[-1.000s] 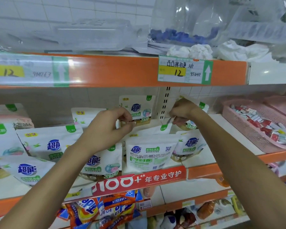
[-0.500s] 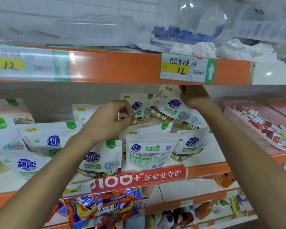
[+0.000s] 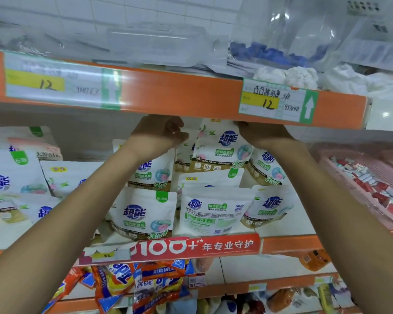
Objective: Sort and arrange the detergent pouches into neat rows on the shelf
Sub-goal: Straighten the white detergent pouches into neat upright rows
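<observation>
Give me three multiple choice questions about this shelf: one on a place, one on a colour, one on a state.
1. Where is the pink basket? A) top shelf B) right of the pouches C) floor
2. What colour is the upper shelf edge? A) orange B) blue C) black
3. The topmost pouch is: A) lying flat B) in the basket C) gripped by the right hand
Answers: B, it sits to the pouches' right; A, its front strip is orange; C, that hand holds its top corner.
</observation>
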The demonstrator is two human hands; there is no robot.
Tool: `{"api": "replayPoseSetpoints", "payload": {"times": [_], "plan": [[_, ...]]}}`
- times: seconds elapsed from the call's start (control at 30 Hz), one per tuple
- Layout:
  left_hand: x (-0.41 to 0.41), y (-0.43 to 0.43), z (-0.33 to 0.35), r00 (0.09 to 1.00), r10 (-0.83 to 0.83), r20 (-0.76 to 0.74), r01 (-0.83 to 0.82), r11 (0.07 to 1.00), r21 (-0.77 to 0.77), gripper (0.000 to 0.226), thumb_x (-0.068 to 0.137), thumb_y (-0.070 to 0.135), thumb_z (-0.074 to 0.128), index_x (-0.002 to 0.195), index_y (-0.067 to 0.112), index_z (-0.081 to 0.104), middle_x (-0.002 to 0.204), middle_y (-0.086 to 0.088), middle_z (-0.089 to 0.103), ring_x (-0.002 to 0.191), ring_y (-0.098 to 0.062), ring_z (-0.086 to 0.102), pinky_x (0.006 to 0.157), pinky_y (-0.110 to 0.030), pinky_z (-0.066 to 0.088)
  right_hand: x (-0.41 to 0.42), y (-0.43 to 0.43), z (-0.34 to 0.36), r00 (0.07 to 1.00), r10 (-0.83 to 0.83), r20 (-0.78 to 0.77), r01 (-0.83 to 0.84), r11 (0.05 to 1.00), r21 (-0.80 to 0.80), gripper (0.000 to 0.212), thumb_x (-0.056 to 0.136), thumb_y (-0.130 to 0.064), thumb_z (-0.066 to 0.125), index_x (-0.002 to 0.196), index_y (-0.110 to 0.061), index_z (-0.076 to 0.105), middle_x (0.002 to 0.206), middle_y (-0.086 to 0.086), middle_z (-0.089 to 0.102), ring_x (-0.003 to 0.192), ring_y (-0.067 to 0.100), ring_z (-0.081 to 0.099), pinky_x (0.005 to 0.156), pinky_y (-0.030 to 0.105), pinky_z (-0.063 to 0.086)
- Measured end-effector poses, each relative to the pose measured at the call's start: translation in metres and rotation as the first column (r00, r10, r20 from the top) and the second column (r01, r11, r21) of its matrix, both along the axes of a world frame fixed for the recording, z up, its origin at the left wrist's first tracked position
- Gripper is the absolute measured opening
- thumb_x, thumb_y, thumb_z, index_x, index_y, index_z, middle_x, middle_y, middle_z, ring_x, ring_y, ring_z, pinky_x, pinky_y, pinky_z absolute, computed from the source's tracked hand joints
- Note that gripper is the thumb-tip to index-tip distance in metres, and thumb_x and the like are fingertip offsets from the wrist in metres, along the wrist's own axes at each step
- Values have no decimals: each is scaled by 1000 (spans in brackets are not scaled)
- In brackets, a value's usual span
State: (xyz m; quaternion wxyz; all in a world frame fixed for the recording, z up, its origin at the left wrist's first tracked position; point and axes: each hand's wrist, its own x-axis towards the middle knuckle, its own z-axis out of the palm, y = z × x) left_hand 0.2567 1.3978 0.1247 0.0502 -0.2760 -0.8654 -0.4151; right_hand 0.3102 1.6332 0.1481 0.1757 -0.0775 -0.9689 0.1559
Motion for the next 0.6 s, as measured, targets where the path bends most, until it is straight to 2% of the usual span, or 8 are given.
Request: {"api": "replayPoseSetpoints", "payload": {"times": [0.07, 0.17, 0.23, 0.3, 0.47, 0.6], "plan": [[1, -12, -2, 999, 37, -6, -37, 999, -29, 17, 85, 28, 70, 99, 22, 63, 87, 10, 66, 86, -15, 67, 75, -21, 49, -10, -4, -4, 999, 15, 34, -14, 1000, -9, 16, 104, -26, 41, 103, -16, 53, 106, 1, 56, 101, 17, 47, 86, 28, 33], [1, -33, -10, 997, 66, -29, -68, 995, -71, 25, 83, 30, 69, 104, 17, 65, 95, 4, 68, 91, -13, 64, 75, -17, 45, -28, -10, -14, 989, 24, 147, -30, 999, 38, 28, 103, -20, 42, 122, -4, 57, 127, 13, 59, 115, 29, 53, 91, 32, 40], [5, -46, -17, 998, 58, -33, -60, 995, -79, 29, 81, 36, 69, 102, 17, 66, 96, 3, 68, 91, -13, 63, 73, -13, 44, -41, -10, -24, 968, 46, 246, -68, 995, 79, 32, 103, -17, 42, 131, -11, 55, 138, 11, 55, 124, 29, 50, 96, 30, 39], [10, -58, -20, 999, 47, -26, -49, 997, -64, 30, 74, 41, 61, 95, 20, 65, 91, 6, 68, 91, -12, 65, 75, -18, 48, -55, -8, -35, 946, 92, 310, -126, 988, 91, 36, 101, -14, 42, 135, -21, 52, 144, 6, 50, 130, 27, 47, 101, 31, 37], [24, -78, -20, 999, 40, 15, -39, 999, -32, 28, 73, 40, 57, 93, 22, 64, 89, 11, 68, 92, -6, 64, 80, -32, 52, -85, -6, -60, 931, 128, 340, -183, 974, 132, 35, 92, -6, 49, 119, -25, 60, 132, 5, 59, 122, 27, 53, 102, 39, 44], [31, -87, -22, 998, 51, 22, -51, 999, -7, 24, 77, 41, 61, 92, 23, 65, 92, 12, 68, 90, 2, 60, 80, -23, 49, -98, -8, -70, 934, 131, 332, -186, 972, 142, 36, 92, -6, 48, 122, -24, 59, 135, 6, 57, 122, 28, 52, 101, 39, 44]]}}
